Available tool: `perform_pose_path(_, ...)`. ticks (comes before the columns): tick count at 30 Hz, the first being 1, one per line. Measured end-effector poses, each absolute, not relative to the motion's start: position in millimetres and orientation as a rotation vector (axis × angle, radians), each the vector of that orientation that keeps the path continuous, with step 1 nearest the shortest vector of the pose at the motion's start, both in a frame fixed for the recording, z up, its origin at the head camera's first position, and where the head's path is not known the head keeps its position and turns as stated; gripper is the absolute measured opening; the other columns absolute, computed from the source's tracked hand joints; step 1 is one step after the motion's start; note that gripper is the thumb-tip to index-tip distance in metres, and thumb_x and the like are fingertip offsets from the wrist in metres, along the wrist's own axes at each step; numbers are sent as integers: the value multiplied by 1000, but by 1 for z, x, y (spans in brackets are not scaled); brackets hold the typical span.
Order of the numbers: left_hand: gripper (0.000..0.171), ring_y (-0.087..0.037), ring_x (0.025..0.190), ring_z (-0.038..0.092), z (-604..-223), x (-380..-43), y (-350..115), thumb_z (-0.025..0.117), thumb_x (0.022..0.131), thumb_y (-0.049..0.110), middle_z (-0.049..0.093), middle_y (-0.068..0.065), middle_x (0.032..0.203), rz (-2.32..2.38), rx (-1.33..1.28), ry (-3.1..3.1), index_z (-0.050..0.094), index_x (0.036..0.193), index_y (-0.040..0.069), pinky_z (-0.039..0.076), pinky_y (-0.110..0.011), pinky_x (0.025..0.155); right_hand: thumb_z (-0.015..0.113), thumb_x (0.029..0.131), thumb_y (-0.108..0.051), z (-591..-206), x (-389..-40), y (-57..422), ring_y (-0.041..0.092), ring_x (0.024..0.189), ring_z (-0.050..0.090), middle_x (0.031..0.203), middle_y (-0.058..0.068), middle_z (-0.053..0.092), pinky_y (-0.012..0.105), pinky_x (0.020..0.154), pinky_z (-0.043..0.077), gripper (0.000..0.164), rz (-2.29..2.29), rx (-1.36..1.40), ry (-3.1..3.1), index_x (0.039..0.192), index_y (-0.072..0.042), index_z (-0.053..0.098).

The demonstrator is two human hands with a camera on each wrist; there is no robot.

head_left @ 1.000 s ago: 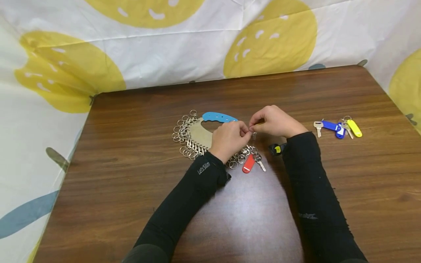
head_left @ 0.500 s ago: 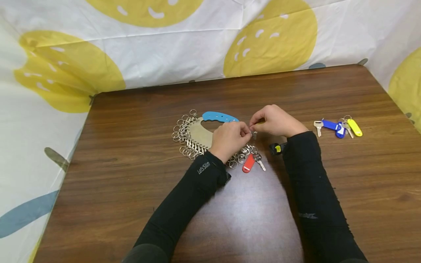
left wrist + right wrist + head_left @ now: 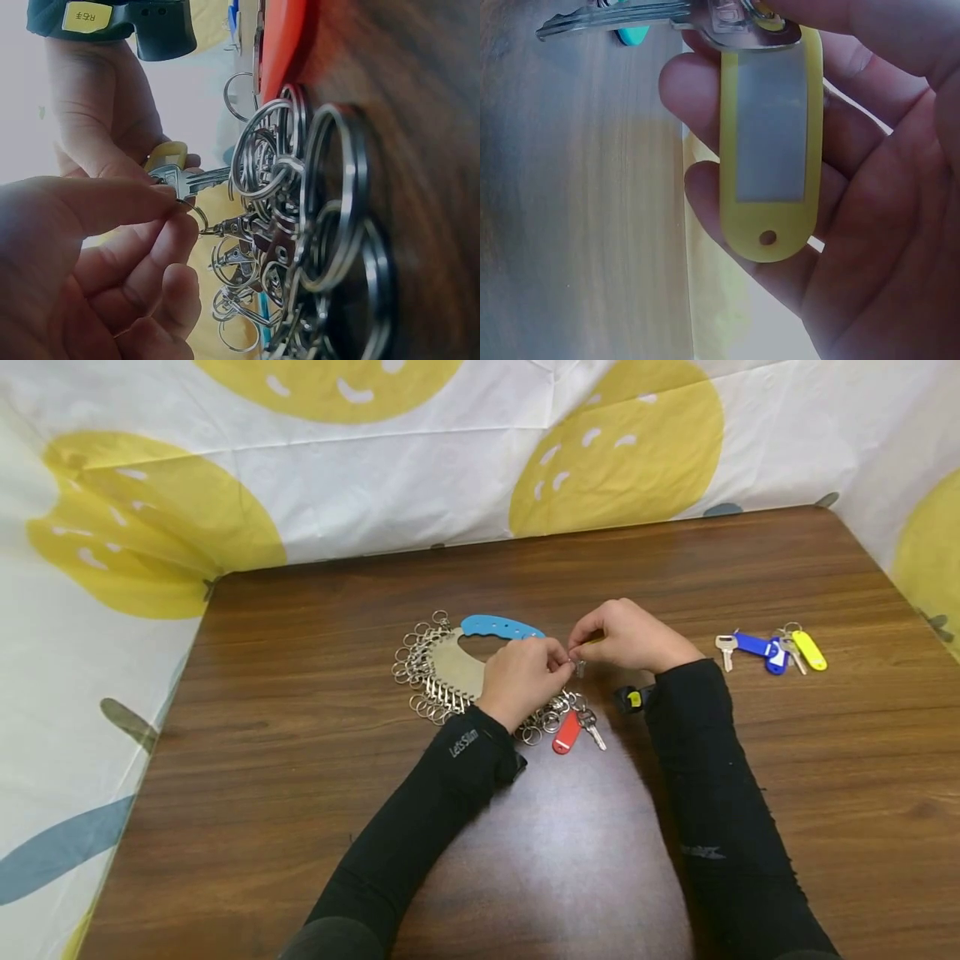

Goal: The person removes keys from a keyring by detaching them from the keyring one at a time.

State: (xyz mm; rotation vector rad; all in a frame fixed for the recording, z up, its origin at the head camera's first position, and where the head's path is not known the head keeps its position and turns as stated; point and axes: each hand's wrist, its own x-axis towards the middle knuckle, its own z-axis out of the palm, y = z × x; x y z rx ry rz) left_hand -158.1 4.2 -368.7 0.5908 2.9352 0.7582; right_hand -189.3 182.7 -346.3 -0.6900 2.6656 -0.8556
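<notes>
A metal key ring holder point(image 3: 457, 667), curved, with a blue handle point(image 3: 498, 627) and several split rings along its edge, lies on the table. My left hand point(image 3: 525, 675) is over its right part and pinches one of the rings point(image 3: 196, 213), which hangs from a small clip. Close against it, my right hand point(image 3: 630, 637) pinches a key point(image 3: 615, 19) at its head, beside that ring. A yellow key tag point(image 3: 771, 232) hangs with the key in front of the right fingers. Whether the key is threaded on the pinched ring cannot be told.
Near the hands, a red key tag point(image 3: 567, 732) and its key point(image 3: 592, 729) lie at the holder's lower right. Further right on the table are a key point(image 3: 725, 652), blue tags point(image 3: 752, 645) and another yellow tag point(image 3: 808, 652). A patterned cloth point(image 3: 405, 485) stands behind the table.
Almost nothing differs. Both hands stay together at the same spot, with only tiny finger shifts around the ring and key.
</notes>
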Motion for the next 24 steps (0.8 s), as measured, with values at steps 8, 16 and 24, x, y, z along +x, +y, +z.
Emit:
perform_pose_path(8,8,-11,72,63,-368,-157,3,65,86,29,69,11,78,701,643,2941,72,86,26,44,-28,55,68,86,-13,-345,-189,182,14,76,58,83,1,71,30,72,46,6,-846,-684,2657,84,-13,74)
perform_pose_path(16,13,-9,72,64,-367,-157,5,63,87,36,70,13,78,696,643,2953,74,88,29,43,-27,53,67,86,-12,-344,-188,182,14,77,59,84,1,72,29,72,47,7,-837,-671,2659,85,-13,74)
perform_pose_path(24,17,-6,68,61,-369,-157,4,60,88,38,68,14,74,736,602,2984,74,90,29,40,-25,50,69,85,-13,-345,-189,182,14,77,59,85,2,72,29,72,47,6,-856,-682,2652,86,-12,75)
